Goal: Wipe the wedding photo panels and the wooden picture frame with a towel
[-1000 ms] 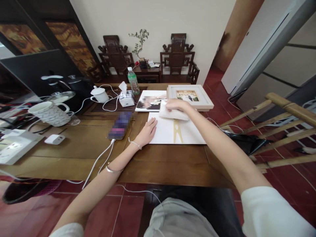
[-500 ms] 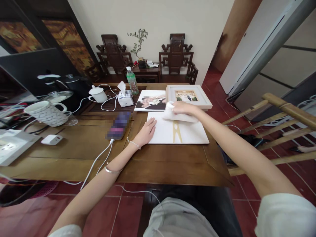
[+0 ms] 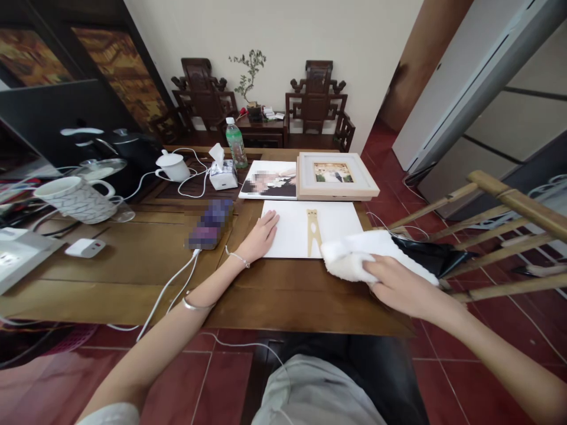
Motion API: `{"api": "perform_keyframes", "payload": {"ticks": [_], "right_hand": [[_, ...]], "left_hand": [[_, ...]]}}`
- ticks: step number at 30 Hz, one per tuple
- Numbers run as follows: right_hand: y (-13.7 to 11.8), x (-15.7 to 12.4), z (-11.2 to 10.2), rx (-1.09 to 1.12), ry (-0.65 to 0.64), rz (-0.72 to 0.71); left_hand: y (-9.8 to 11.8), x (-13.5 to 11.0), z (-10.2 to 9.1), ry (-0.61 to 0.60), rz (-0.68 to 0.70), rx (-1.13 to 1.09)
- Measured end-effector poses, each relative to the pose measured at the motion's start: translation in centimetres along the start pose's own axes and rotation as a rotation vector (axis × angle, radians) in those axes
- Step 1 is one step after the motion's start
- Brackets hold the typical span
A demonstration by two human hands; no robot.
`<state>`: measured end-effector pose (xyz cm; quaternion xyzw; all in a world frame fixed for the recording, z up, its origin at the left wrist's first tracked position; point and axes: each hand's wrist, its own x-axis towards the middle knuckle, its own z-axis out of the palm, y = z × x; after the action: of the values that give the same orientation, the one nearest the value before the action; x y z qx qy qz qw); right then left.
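Note:
A white rectangular board (image 3: 287,230) lies flat near the table's right end, with a tan wishbone-shaped piece (image 3: 313,227) on its middle. My left hand (image 3: 260,234) rests flat on the board's left edge, fingers stretched out. In my right hand (image 3: 392,282) is a white cloth (image 3: 354,254), bunched under the fingers and draped over the board's front right corner. Behind the board sit a photo print (image 3: 270,179) and, to its right, a pale wooden picture frame (image 3: 339,188) holding a small photo.
A phone (image 3: 210,224) on a white cable lies left of my left hand. Further off stand a tissue box (image 3: 224,175), a green-labelled bottle (image 3: 236,143), a lidded white cup (image 3: 172,167) and a patterned mug (image 3: 77,199). A wooden chair (image 3: 518,198) is at the right.
My right hand has swept the cloth from the board's back edge toward me and to the right, uncovering the top of the tan piece. My left hand has stayed on the board.

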<state>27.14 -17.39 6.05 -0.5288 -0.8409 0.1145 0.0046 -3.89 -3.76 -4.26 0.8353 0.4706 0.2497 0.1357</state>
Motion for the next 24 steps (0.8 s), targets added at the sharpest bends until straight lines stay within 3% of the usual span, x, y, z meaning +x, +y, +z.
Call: {"api": "perform_keyframes", "payload": {"ticks": [4,11,16,19,24], "right_hand": [[0.0,0.3,-0.4,-0.002,0.001,0.009],[2.9,8.7,-1.7,-0.054,0.073,0.048],[4.1,12.4,-0.1,-0.080,0.111,0.004],[3.5,11.2,1.6,-0.135,0.120,-0.054],[1.3,4.8,2.8,-0.152,0.071,-0.142]], "left_hand": [[-0.1,0.0,0.1,-0.001,0.000,-0.001],[-0.2,0.0,-0.1,-0.009,-0.003,0.000],[-0.3,-0.1,-0.1,-0.004,0.001,0.000],[-0.2,-0.1,-0.2,-0.009,0.003,0.001],[-0.1,0.0,-0.2,-0.015,-0.001,0.005]]}}
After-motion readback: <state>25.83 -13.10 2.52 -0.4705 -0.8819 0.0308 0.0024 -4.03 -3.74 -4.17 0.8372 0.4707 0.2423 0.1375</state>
